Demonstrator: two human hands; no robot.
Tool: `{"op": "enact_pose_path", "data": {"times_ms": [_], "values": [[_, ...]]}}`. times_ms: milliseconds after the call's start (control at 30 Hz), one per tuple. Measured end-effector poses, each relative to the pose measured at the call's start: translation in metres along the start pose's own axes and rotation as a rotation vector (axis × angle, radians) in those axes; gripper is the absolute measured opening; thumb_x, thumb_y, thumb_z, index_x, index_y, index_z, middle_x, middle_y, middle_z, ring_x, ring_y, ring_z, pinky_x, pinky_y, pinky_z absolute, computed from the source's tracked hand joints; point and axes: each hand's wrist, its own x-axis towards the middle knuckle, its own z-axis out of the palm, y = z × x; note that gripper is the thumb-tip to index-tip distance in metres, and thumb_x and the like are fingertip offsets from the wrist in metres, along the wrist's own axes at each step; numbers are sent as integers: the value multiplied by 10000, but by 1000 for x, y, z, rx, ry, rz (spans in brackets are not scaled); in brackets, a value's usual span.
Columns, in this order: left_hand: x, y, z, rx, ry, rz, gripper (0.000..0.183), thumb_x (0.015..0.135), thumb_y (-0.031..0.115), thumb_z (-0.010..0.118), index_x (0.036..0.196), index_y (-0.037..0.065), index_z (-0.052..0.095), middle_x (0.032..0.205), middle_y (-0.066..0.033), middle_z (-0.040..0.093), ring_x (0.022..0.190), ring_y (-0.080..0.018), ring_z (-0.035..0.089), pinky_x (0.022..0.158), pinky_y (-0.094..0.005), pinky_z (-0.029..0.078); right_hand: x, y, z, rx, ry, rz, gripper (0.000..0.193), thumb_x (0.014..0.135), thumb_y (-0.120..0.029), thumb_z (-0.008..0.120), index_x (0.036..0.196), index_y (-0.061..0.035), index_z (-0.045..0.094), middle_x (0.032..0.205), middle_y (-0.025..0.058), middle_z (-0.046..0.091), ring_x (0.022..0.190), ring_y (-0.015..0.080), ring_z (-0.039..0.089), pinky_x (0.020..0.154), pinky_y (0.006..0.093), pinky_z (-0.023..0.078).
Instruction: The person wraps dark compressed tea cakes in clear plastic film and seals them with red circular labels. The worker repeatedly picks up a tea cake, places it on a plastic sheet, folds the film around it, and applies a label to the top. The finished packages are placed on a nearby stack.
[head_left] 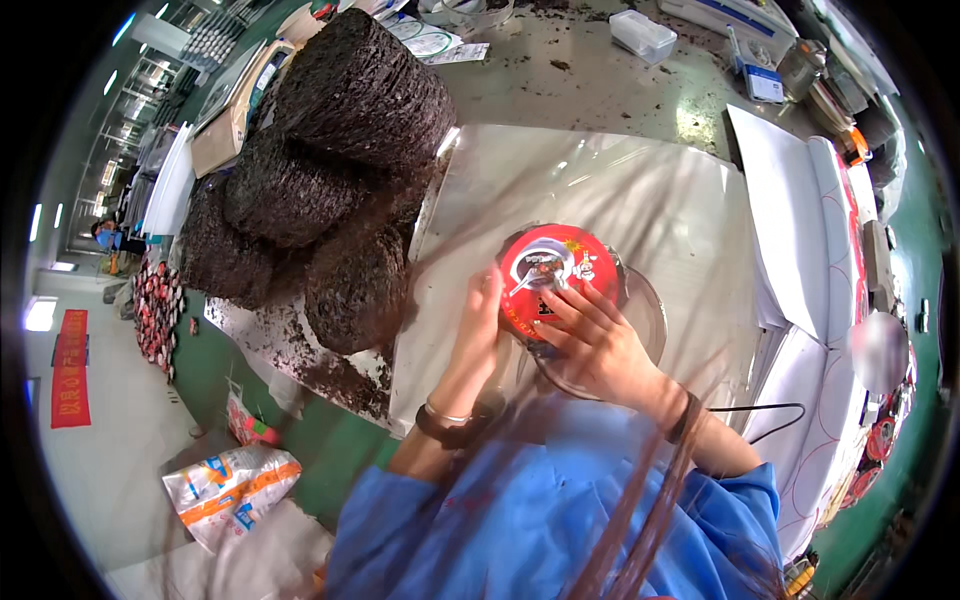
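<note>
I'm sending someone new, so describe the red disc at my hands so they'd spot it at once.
Find the big dark, rough pile; right of it lies a pale sheet. Over that sheet, the red disc has your left hand at its left edge and your right hand over its lower right. Its bright, patterned top sets it apart from sheet and pile.

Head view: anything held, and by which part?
A round red-faced pack, held at its left edge by the left hand; right hand spread across its lower face.

Red banner point(71, 370), clear plastic box point(643, 37)
</note>
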Motion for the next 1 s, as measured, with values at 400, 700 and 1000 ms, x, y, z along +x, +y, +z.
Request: {"op": "enact_pose_path", "data": {"times_ms": [400, 700, 1000], "values": [[-33, 17, 24, 50, -386, 246, 631, 949, 172, 756, 1450, 56, 391, 1364, -126, 542, 1228, -177, 542, 1056, -353, 449, -59, 19, -103, 847, 395, 922, 743, 910, -131, 767, 1519, 17, 368, 1223, 94, 668, 1067, 167, 663, 925, 341, 550], [-49, -11, 7, 821, -537, 735, 762, 840, 297, 855, 1439, 49, 454, 1393, -156, 546, 1316, -304, 509, 1122, -464, 381, -196, -30, -141, 342, -40, 708, 1434, 598, -831, 787, 1645, -77, 161, 1642, 179, 338, 1527, 326, 310, 1219, 487, 281], [-57, -41, 1, 1309, -811, 972, 441, 803, 323, 849, 1097, 57, 655, 1033, -73, 672, 1043, -260, 634, 962, -438, 476, -209, -50, -83, -21, -284, 491, 707, 781, -351, 842, 1375, -92, 559, 1537, 79, 476, 1441, 321, 394, 1195, 453, 328]]}}
